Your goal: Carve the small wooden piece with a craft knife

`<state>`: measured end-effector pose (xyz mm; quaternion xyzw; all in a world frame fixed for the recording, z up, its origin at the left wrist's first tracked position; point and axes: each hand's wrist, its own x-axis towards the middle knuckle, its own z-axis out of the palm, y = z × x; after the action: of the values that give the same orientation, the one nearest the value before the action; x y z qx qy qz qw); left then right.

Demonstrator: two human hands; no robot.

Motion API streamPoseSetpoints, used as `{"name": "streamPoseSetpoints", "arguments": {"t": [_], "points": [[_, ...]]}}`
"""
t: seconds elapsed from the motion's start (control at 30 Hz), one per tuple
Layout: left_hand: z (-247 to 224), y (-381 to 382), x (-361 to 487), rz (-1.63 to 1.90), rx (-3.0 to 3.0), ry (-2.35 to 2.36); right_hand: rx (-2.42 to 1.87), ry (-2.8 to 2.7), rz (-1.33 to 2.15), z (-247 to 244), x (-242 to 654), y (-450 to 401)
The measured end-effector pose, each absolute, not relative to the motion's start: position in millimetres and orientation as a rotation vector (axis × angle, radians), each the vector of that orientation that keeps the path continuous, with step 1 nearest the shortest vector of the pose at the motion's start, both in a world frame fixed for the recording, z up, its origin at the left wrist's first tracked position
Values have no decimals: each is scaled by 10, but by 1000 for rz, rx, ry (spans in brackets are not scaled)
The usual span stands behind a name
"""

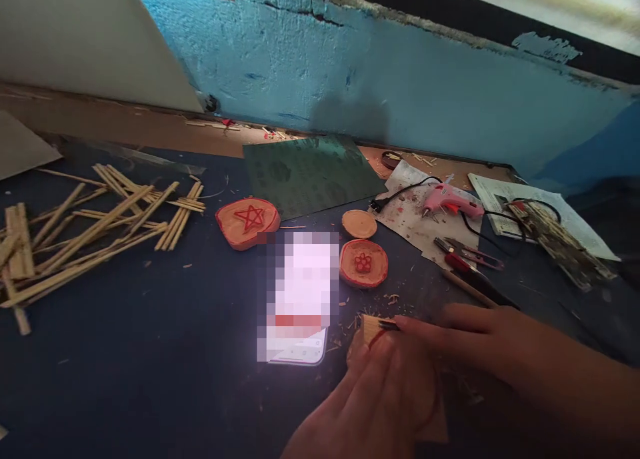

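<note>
Low in the head view, my left hand point(367, 395) presses down on a pale piece of wood point(373, 325) marked with a curved red line. Most of that wood is hidden beneath the fingers. My right hand point(465, 339) grips a small carving tool point(388, 325); its dark metal tip rests at the wood's upper edge, and its handle is covered by the fingers. Wood shavings point(393, 300) lie just beyond. Farther off sit a round wooden piece with a red flower point(363, 263), a plain wooden disc point(359, 224) and a larger piece with a red star point(249, 220).
A lit phone point(300, 352), mostly blurred out, lies left of my hands. Wooden sticks point(100, 229) are heaped at left. A green sheet point(310, 175) is near the blue wall. At right are a pink glue gun point(453, 200), a red-and-black cutter point(473, 275) and papers point(580, 225).
</note>
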<state>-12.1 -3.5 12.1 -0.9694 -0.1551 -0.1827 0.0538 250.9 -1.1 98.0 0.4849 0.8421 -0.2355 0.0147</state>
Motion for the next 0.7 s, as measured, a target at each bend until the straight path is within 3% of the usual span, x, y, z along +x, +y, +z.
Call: {"name": "streamPoseSetpoints", "arguments": {"t": [0.1,0.33,0.53,0.7], "points": [[159,-27,-107,-545,-2902,-492,1465,2631,-770,848,2554,-46],[228,-30,-129,-556,-2895,-473,1404,2854,-485,573,2520,-78],[176,-24,-104,-701,-2893,-544,1463,2702,-832,850,2366,55],[170,-42,-105,-738,-2928,-552,1501,2671,-749,1139,2380,70]]}}
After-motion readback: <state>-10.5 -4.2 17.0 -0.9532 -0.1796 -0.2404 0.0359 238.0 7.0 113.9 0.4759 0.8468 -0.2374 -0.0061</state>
